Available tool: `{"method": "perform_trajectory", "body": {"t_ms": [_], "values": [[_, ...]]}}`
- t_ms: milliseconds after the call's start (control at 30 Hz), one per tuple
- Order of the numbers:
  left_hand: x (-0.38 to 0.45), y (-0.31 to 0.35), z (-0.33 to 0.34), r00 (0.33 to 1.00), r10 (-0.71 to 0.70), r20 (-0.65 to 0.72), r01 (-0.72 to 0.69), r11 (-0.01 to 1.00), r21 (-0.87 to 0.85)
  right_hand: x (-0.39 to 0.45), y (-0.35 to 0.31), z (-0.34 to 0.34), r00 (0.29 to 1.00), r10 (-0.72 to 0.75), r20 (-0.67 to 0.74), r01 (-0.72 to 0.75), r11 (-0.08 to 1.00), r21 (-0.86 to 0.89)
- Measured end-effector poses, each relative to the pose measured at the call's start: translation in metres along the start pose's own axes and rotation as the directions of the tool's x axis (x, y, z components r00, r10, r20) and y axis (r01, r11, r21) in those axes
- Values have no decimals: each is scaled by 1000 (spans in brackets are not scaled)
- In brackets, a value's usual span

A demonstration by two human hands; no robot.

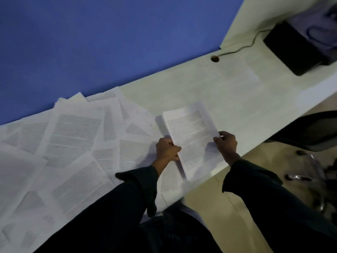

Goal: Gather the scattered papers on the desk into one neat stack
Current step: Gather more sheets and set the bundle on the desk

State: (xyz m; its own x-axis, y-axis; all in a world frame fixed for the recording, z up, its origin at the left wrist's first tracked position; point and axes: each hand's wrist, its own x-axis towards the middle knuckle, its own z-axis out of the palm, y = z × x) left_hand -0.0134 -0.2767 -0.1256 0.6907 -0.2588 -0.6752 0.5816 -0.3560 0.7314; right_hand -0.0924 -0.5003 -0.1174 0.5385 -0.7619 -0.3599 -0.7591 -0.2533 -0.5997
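A small stack of printed papers (191, 136) is held between both hands near the desk's front edge. My left hand (166, 149) grips the stack's left edge, fingers curled round it. My right hand (226, 143) pinches its right edge. Several loose printed sheets (73, 136) lie scattered and overlapping over the left half of the pale desk (209, 84), some reaching the front edge under my left sleeve.
A blue partition (109, 42) backs the desk. A black box (295, 46) stands at the far right, its cable (242, 46) running into a desk hole (215, 58). A dark office chair (310, 132) stands right of the desk over the tiled floor.
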Motion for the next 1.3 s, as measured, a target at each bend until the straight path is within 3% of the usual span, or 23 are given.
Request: {"method": "perform_trajectory", "body": {"t_ms": [133, 300, 400, 467, 567, 667, 767, 833, 967, 1133, 1233, 1300], "values": [[23, 17, 57, 1000, 3, 27, -6, 996, 84, 35, 14, -25, 997, 32, -67, -34, 999, -23], [38, 21, 82, 999, 35, 12, -37, 961, 275, 58, 18, -29, 997, 18, -74, -28, 990, -138], [38, 22, 82, 996, 84, -38, -61, 913, 403, 50, 20, -17, 973, -166, -160, 73, 880, -469], [37, 21, 78, 990, 123, -65, -77, 876, 476, 38, 14, -6, 915, -371, -161, 237, 813, -531], [33, 12, 65, 974, 191, -123, -97, 840, 535, 11, -10, 20, 825, -566, -1, 524, 765, -375], [15, -5, 33, 915, 314, -254, -88, 768, 635, -15, -35, 52, 778, -588, 222, 628, 738, -247], [-12, -35, -13, 829, 453, -329, -53, 648, 760, -43, -45, 82, 677, -537, 504, 725, 604, -329], [-29, -55, -42, 813, 453, -365, 40, 583, 812, -68, -45, 95, 699, -443, 561, 702, 576, -420], [-66, -85, -79, 825, 399, -400, 80, 618, 782, -111, -34, 109, 800, -333, 499, 594, 558, -580], [-105, -123, -85, 905, 372, -205, -58, 586, 808, -156, -11, 114, 868, -266, 419, 491, 577, -653], [-118, -135, -81, 954, 287, -85, -63, 471, 880, -181, 6, 117, 883, -281, 376, 467, 604, -646], [-124, -140, -79, 970, 242, -25, -81, 418, 905, -193, 11, 117, 887, -252, 387, 447, 680, -582]]}}
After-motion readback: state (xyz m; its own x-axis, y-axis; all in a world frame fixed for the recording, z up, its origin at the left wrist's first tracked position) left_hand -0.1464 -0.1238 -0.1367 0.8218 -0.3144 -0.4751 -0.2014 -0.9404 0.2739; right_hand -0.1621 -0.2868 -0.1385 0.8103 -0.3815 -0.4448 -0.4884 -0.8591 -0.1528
